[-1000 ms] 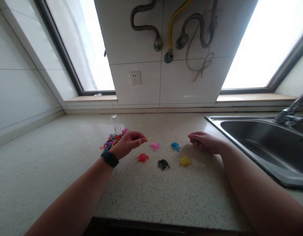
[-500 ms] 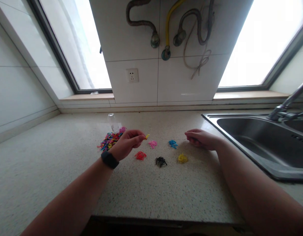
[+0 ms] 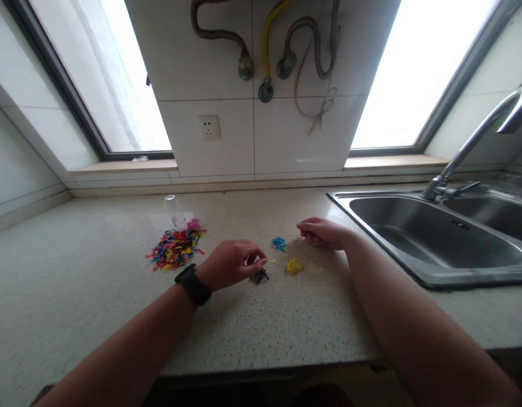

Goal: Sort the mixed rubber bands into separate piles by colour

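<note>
My left hand (image 3: 235,263), with a black watch (image 3: 194,284) on its wrist, pinches a small yellow rubber band (image 3: 272,260) between thumb and forefinger. It hovers above the small black heap of rubber bands (image 3: 260,276), partly covering it. To its right lie a yellow heap (image 3: 294,266) and a blue heap (image 3: 279,243). My right hand (image 3: 322,232) rests closed beside the blue heap; what its fingers hold, if anything, cannot be made out. A large mixed pile of coloured rubber bands (image 3: 176,249) lies left of my left hand. The pink and red heaps are hidden behind that hand.
A clear container (image 3: 171,210) and a pink item (image 3: 194,224) stand behind the mixed pile. At the right is a steel sink (image 3: 371,249) with a tap (image 3: 477,141). The speckled counter (image 3: 286,333) ends at a front edge; a tiled wall rises behind.
My left hand has moved right and nearer, from beside the pink heap to over the black one, with the yellow band. The view has swung right. My right hand stays closed near the blue heap.
</note>
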`<state>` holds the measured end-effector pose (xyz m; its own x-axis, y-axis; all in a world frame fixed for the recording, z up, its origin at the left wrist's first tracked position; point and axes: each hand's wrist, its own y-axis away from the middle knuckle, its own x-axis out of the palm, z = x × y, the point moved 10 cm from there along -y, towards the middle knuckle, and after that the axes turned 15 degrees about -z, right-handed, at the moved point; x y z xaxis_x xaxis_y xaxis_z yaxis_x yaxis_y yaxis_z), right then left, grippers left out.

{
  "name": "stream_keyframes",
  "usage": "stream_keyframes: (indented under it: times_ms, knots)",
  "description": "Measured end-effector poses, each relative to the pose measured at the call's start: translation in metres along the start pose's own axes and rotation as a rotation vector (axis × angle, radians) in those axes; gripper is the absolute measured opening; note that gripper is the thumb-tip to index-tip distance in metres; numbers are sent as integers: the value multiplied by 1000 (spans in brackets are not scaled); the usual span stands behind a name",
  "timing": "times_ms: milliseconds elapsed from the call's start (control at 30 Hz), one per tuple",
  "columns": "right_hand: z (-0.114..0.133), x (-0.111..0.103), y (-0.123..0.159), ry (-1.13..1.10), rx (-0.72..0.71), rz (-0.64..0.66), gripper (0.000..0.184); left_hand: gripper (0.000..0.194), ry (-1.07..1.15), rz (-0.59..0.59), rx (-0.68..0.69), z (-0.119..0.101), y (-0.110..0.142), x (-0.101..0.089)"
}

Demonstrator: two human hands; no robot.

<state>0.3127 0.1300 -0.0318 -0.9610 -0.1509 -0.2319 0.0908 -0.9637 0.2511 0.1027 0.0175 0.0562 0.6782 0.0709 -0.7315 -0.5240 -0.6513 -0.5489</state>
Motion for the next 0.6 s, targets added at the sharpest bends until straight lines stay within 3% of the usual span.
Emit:
stream_keyframes:
  times_ms: [300,467,600]
  knots:
    - [2,3,-2,-38,-45,27,37,17,-200,53,240,-35,-34,38]
    - [4,4,0,-42,-54,40,37,17,-275,109,311,-37,-43,59]
    - [6,5,1,-31,-53,39,35,18,-315,117,307,-32,-43,63]
